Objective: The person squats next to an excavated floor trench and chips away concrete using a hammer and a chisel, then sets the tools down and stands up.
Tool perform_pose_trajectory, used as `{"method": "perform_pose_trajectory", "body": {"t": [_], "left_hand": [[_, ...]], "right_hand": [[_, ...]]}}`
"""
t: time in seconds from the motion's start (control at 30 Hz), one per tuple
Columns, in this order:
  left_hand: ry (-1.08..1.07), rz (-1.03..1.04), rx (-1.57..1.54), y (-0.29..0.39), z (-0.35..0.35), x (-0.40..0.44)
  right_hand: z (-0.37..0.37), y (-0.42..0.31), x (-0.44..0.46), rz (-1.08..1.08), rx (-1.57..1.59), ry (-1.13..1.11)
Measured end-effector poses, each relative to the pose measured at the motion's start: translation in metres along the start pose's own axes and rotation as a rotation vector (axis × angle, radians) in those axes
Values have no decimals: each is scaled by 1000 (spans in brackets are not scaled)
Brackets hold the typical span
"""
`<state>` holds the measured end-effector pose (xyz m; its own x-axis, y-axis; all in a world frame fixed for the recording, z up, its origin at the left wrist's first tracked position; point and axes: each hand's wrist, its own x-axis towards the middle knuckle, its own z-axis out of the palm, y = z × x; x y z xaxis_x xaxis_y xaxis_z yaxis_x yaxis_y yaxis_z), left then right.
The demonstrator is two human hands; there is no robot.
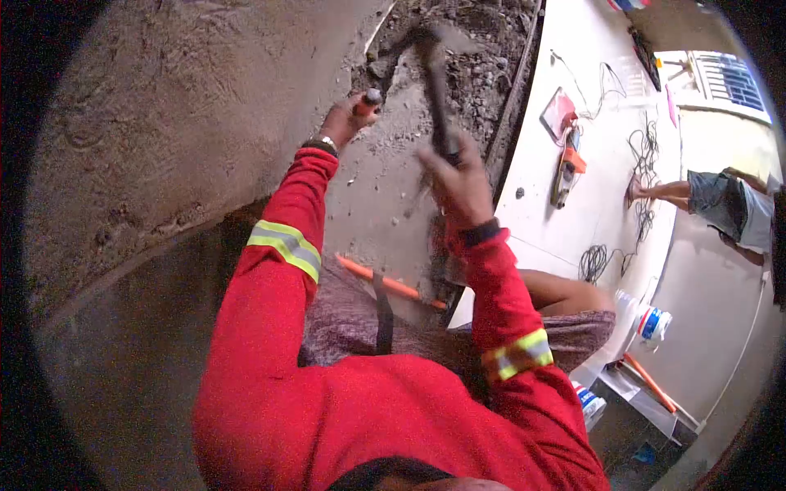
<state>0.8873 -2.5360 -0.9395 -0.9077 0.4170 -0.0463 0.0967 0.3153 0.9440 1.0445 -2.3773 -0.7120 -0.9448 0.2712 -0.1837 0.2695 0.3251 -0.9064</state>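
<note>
My left hand (342, 124) is closed around the orange grip of a chisel (368, 103), whose round metal end points up toward me. Its working end is hard to make out against the rubble. In my right hand (463, 182) is the dark handle of a hammer (436, 94), raised and blurred by motion. The hammer head hangs over the broken ground, apart from the chisel's end. Below lies a strip of grey, dusty concrete (372, 192) with loose chips. An orange tube (385, 279) rests by my lap.
Rubble (487, 74) fills the trench at the top. A rough wall (180, 98) stands at left. On the pale floor (532, 188) lie an orange power tool (568, 168) and coiled cables (602, 263). Another person (716, 200) stands at right, near a white-and-blue bucket (652, 322).
</note>
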Motion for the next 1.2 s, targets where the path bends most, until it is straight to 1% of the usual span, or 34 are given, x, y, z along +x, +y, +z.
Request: {"method": "perform_pose_trajectory", "body": {"t": [0.03,0.07,0.1,0.17,0.2,0.23,0.27,0.3,0.33,0.37,0.4,0.43,0.47,0.5,0.53,0.6,0.67,0.73,0.77,0.8,0.83,0.87,0.9,0.93,1.0,1.03,1.1,1.13,1.2], "left_hand": [[-12,-21,30,7,-1,-6],[-28,-34,64,14,-1,-8],[-29,-38,71,18,-1,-9],[-3,17,45,9,1,-6],[12,43,28,3,4,-5],[-15,-15,23,-4,6,-7],[-48,-61,21,-11,6,-6],[-79,-101,27,-7,0,-1],[-29,-57,44,-7,-7,10],[-7,-53,53,-4,-8,-5],[-9,-21,62,0,0,-10],[-21,-46,166,-3,3,-3],[-5,-23,96,-3,4,-5],[7,-5,30,-1,4,-9],[18,21,-32,1,3,-10],[7,18,-49,-13,5,-4],[1,-1,-105,-18,10,-4],[-15,-69,16,-10,10,-21],[11,-90,78,-6,1,-11],[27,-82,40,-8,0,-22],[-2,-65,-2,-7,9,-33],[22,-11,-32,-1,3,-17],[24,-74,14,6,0,-14],[25,-53,6,1,2,-22],[27,24,-3,-4,4,-15],[26,10,5,-6,3,-14],[27,-21,16,-2,1,-15],[13,-47,16,0,3,-20],[-7,-81,24,0,2,-14]], "right_hand": [[-5,-31,-3,45,168,40],[-8,-48,-4,86,338,91],[-7,-49,1,-86,315,180],[3,-38,8,-263,343,285],[12,21,10,-187,113,181],[21,79,12,-139,-127,67],[26,122,11,32,-390,-100],[25,99,-3,105,-332,-105],[23,74,-9,161,-283,-133],[23,80,-9,58,-180,-79],[19,65,-8,108,-67,-67],[14,35,1,80,9,5],[10,8,0,74,82,60],[7,-12,3,-40,219,121],[10,-9,7,-117,218,160],[15,-2,13,-269,207,239],[34,75,9,-412,-101,230],[24,95,0,266,-282,-209],[24,101,3,224,-311,-151],[20,82,0,256,-246,-161],[10,47,-12,317,-172,-135],[4,24,2,311,-103,-115],[4,25,7,37,-73,-2],[5,-1,5,-28,144,58],[8,-18,7,-217,71,189],[16,-4,6,-200,17,169],[38,67,0,-165,-97,124],[37,105,2,174,-339,-159],[33,92,-3,169,-443,-142]]}}
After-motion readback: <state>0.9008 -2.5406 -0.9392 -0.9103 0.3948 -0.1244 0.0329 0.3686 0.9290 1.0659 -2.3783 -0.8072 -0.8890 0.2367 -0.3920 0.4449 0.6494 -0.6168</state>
